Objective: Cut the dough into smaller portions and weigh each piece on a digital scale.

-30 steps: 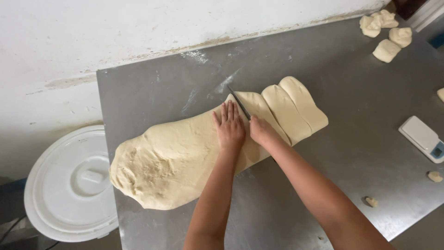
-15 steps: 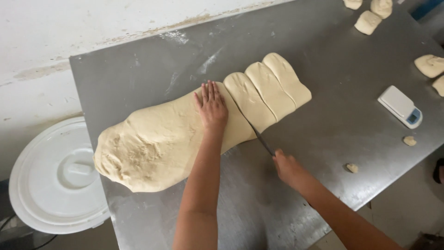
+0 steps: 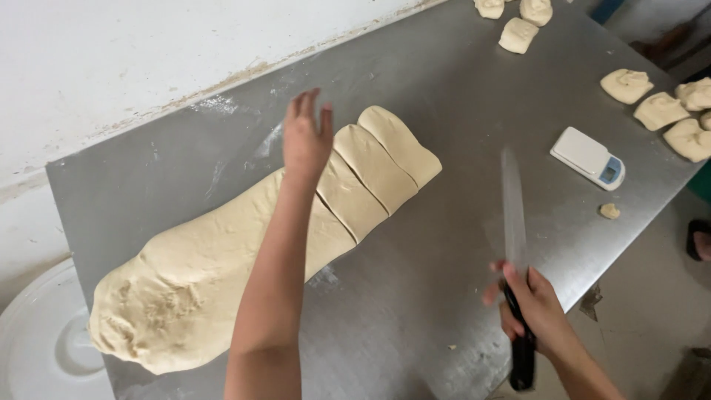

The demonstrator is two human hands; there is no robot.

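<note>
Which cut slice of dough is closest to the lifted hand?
The slice beside the big uncut dough, right under the left hand. The other two slices lie farther out towards the end of the row.

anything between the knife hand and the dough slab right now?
Nothing visible. The right hand holds the knife over bare steel table, blade pointing away from the person. The dough slab lies to its left, uncovered. The left hand is raised above the cut strips, off that path.
</note>
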